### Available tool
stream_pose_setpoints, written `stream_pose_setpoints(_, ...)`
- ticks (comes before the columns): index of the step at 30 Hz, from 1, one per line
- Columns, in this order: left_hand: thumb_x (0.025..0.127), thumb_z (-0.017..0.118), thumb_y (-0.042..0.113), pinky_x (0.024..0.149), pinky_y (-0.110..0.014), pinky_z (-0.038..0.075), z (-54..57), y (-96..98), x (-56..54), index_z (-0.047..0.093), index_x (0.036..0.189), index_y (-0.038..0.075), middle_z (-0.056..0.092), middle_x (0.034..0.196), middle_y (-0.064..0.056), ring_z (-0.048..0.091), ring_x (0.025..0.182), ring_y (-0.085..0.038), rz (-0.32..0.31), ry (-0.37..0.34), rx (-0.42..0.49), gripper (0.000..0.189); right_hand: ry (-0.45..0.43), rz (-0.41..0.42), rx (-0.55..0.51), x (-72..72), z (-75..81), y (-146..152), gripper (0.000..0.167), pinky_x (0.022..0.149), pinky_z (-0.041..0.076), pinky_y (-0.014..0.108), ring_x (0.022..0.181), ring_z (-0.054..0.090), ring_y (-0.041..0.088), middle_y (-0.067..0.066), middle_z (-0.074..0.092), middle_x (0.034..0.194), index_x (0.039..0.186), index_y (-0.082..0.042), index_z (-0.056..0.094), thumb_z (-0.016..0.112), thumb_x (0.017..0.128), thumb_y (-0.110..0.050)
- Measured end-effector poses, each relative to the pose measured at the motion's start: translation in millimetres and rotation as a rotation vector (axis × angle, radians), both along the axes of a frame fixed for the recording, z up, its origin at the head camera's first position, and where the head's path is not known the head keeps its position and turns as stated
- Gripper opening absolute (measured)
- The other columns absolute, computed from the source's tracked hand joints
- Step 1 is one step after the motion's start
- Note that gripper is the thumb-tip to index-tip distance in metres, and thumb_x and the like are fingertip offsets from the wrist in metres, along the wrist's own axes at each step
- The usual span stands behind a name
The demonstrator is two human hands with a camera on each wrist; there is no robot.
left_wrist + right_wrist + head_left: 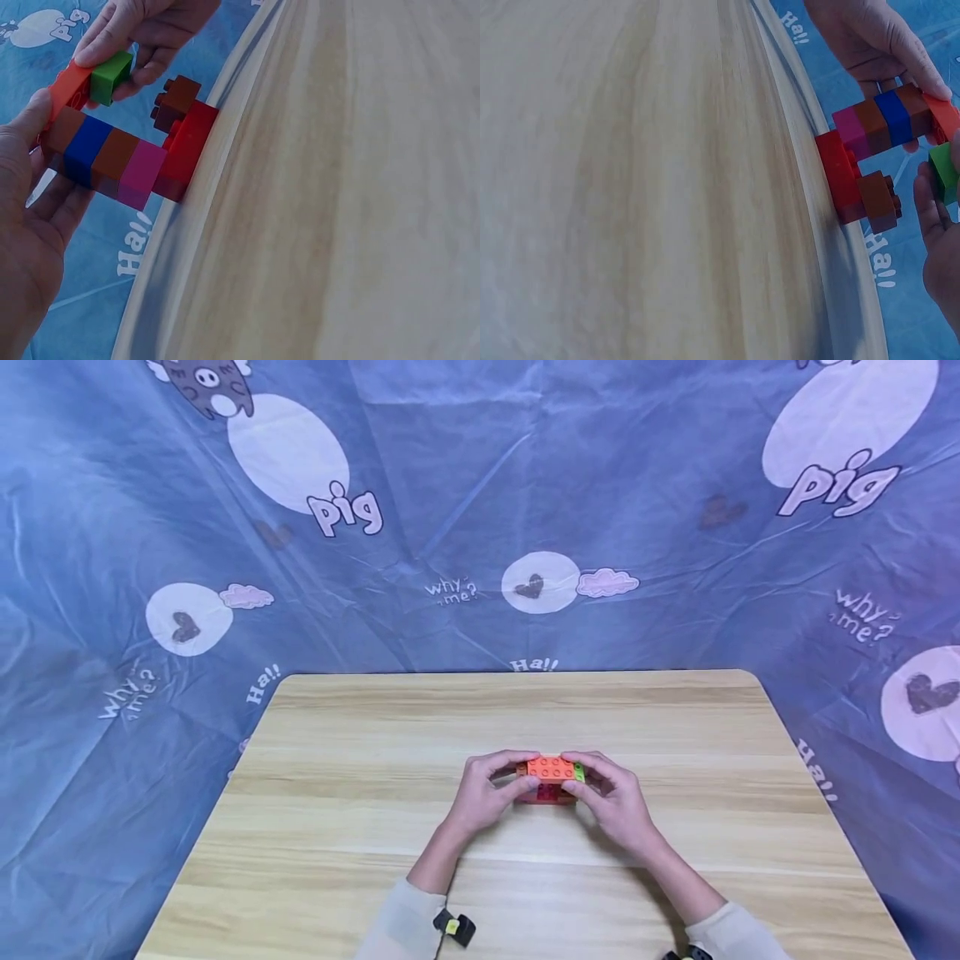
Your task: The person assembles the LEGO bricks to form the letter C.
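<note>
Both hands hold an orange toy building brick (551,768) with studs on top, above the table. My left hand (483,793) pinches its left end, thumb in front and fingers behind. At the other end, my right hand (615,793) pinches it the same way. Below the orange brick's left end stands a column of small bricks: brown, blue (88,150), brown and pink (142,174). A green brick (110,77) hangs under its right end. The column rises from a long red brick (187,154) on the table, and a lone brown brick (178,101) sits on that base's other end.
The wooden table (345,827) has a rounded far edge. A blue patterned cloth (450,468) hangs behind it and along both sides. Dark straps with small devices (454,927) sit at the sleeve cuffs.
</note>
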State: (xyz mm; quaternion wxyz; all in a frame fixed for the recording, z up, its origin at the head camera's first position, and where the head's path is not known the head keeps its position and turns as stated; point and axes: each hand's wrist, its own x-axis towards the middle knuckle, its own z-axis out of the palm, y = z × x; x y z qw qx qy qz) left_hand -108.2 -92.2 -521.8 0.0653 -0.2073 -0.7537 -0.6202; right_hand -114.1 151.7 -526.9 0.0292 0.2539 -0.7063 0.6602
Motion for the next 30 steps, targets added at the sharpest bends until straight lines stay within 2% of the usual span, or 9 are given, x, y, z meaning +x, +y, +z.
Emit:
stream_pose_setpoints(3, 0.094, 0.082, 0.015, 0.101, -0.035, 0.059, 0.5, 1.0, 0.6, 0.076, 0.125, 0.009, 0.077, 0.123, -0.008, 0.074, 0.114, -0.021, -0.003, 0.011, 0.004, 0.032, 0.032, -0.02, 0.01, 1.1, -1.0, 0.3, 0.043, 0.089, 0.062, 0.024, 0.106, 0.071, 0.014, 0.02, 0.07, 0.123, 0.132, 0.001, 0.069, 0.074, 0.091, 0.012)
stream_pose_setpoints(7, 0.093, 0.083, 0.013, 0.1, -0.035, 0.059, 1.8, 1.4, 0.7, 0.077, 0.124, 0.008, 0.077, 0.122, -0.009, 0.075, 0.113, -0.023, 0.007, 0.025, 0.002, 0.032, 0.027, -0.027, 0.015, 0.8, -1.5, 0.2, 0.043, 0.088, 0.062, 0.024, 0.105, 0.072, 0.013, 0.018, 0.07, 0.124, 0.133, 0.0, 0.069, 0.074, 0.092, 0.01)
stream_pose_setpoints(13, 0.092, 0.083, 0.015, 0.099, -0.033, 0.06, 3.3, 1.4, -0.5, 0.077, 0.126, 0.011, 0.077, 0.123, -0.005, 0.074, 0.113, -0.021, 0.01, 0.036, -0.043, 0.034, -0.006, 0.01, 0.015, -0.2, -0.8, 3.5, 0.046, 0.094, 0.061, 0.026, 0.11, 0.07, 0.014, 0.018, 0.068, 0.13, 0.137, 0.0, 0.066, 0.073, 0.093, 0.01)
stream_pose_setpoints(17, 0.089, 0.087, 0.018, 0.105, -0.037, 0.058, 3.8, -3.0, -2.4, 0.069, 0.139, 0.015, 0.073, 0.134, -0.003, 0.07, 0.122, -0.018, -0.023, 0.03, -0.12, 0.053, 0.01, 0.03, 0.069, -2.3, 1.7, 9.3, 0.056, 0.098, 0.06, 0.028, 0.115, 0.069, 0.017, 0.018, 0.065, 0.139, 0.144, -0.004, 0.062, 0.077, 0.091, 0.008)
stream_pose_setpoints(20, 0.084, 0.091, 0.024, 0.109, -0.038, 0.055, 4.1, -11.2, -3.1, 0.057, 0.152, 0.022, 0.068, 0.142, 0.001, 0.065, 0.129, -0.015, -0.04, -0.008, -0.228, 0.077, 0.04, 0.016, 0.141, -2.8, 2.3, 16.5, 0.066, 0.097, 0.061, 0.033, 0.119, 0.066, 0.016, 0.018, 0.062, 0.144, 0.149, -0.009, 0.059, 0.082, 0.088, 0.005)
stream_pose_setpoints(22, 0.082, 0.092, 0.026, 0.108, -0.037, 0.056, 4.1, -17.8, -2.9, 0.053, 0.155, 0.023, 0.068, 0.14, 0.003, 0.065, 0.127, -0.014, -0.037, -0.028, -0.293, 0.083, 0.085, -0.003, 0.2, -2.2, 0.7, 22.3, 0.072, 0.095, 0.062, 0.037, 0.121, 0.065, 0.015, 0.016, 0.061, 0.146, 0.15, -0.011, 0.058, 0.085, 0.085, 0.003)
stream_pose_setpoints(24, 0.083, 0.092, 0.025, 0.104, -0.035, 0.058, 4.5, -23.2, -2.1, 0.056, 0.152, 0.021, 0.071, 0.134, 0.002, 0.068, 0.12, -0.014, -0.027, -0.033, -0.332, 0.079, 0.145, -0.005, 0.246, -1.1, -1.3, 27.5, 0.077, 0.094, 0.063, 0.041, 0.121, 0.066, 0.016, 0.015, 0.059, 0.148, 0.151, -0.01, 0.056, 0.088, 0.082, 0.002)
stream_pose_setpoints(27, 0.085, 0.089, 0.019, 0.097, -0.032, 0.061, 3.8, -27.4, -2.0, 0.066, 0.14, 0.014, 0.075, 0.125, -0.002, 0.073, 0.109, -0.016, -0.009, -0.007, -0.331, 0.061, 0.222, -0.001, 0.287, 0.6, -3.7, 32.2, 0.081, 0.094, 0.063, 0.043, 0.115, 0.069, 0.02, 0.011, 0.058, 0.15, 0.152, -0.008, 0.055, 0.091, 0.08, 0.001)
stream_pose_setpoints(30, 0.087, 0.087, 0.014, 0.091, -0.028, 0.063, 3.9, -26.0, -3.4, 0.07, 0.133, 0.009, 0.076, 0.121, -0.007, 0.075, 0.102, -0.016, -0.011, -0.003, -0.3, 0.049, 0.237, 0.012, 0.279, 1.1, -4.9, 33.8, 0.082, 0.093, 0.063, 0.045, 0.11, 0.071, 0.025, 0.012, 0.059, 0.149, 0.152, -0.006, 0.054, 0.091, 0.079, 0.0)
